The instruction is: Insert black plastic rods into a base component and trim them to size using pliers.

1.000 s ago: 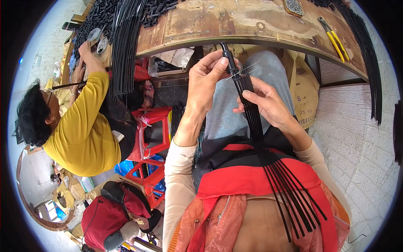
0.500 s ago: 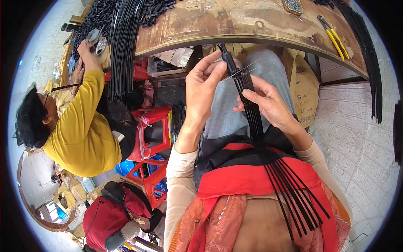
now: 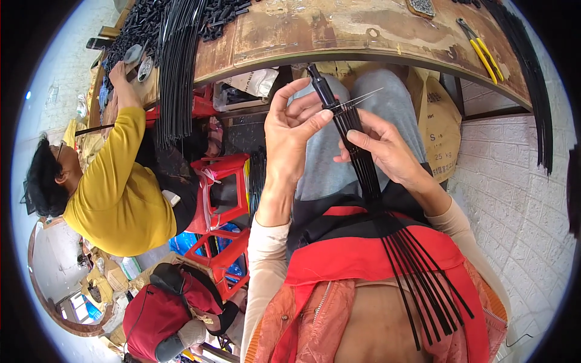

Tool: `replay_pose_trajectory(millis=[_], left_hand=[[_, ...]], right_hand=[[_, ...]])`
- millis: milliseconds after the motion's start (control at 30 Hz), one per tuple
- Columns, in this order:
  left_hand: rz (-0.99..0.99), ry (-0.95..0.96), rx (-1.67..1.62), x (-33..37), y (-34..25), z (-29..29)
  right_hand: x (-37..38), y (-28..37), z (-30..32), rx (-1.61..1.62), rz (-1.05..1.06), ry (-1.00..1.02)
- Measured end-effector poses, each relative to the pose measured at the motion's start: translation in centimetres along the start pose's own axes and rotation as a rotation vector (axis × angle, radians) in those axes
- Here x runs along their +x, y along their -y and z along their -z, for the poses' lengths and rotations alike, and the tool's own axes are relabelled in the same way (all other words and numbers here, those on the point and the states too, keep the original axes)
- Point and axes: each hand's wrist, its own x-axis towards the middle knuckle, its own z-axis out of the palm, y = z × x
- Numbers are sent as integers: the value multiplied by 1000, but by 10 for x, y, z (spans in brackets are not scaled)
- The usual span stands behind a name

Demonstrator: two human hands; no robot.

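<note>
My right hand [image 3: 384, 145] grips a bundle of thin black umbrella ribs [image 3: 363, 166], its thumb pressed along one side. The ribs' loose ends [image 3: 426, 290] fan out over my red apron. A black plastic runner [image 3: 322, 88] tops the bundle, tilted to the upper left. Thin metal wire [image 3: 368, 95] crosses the ribs just below it, with two ends sticking out to the right. My left hand [image 3: 290, 124] is closed at the runner's base, thumb tip against the wire there; its other fingertips are partly hidden behind the runner.
A wooden bench [image 3: 290, 36] spans the far side. On it lie yellow-handled pliers [image 3: 483, 54], a tray of small metal parts [image 3: 422, 7], black plastic pieces [image 3: 221, 18] and hanging black ribs [image 3: 175, 91]. A co-worker in yellow [image 3: 118, 199] sits at left, near red stools [image 3: 227, 187].
My left thumb has moved down from beside the runner to the wire at its base. The runner's top has tipped slightly left. My right hand keeps its grip.
</note>
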Motion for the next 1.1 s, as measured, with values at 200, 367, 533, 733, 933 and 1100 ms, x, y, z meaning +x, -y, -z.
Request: replay_pose_trajectory(millis=[200, 367, 533, 733, 933, 1100], left_hand=[[170, 259, -348, 16, 12, 14], [124, 160, -3, 10, 10, 12], [-52, 148, 156, -4, -17, -2], [-13, 178, 11, -5, -17, 7], [40, 199, -160, -5, -15, 11], [76, 244, -334, -1, -12, 11]], right_hand=[[7, -7, 15, 196, -95, 151], [1, 2, 3, 95, -28, 66], [8, 4, -7, -64, 254, 66], [14, -1, -14, -24, 353, 0], [18, -7, -11, -22, 313, 13], [23, -6, -7, -40, 387, 15]])
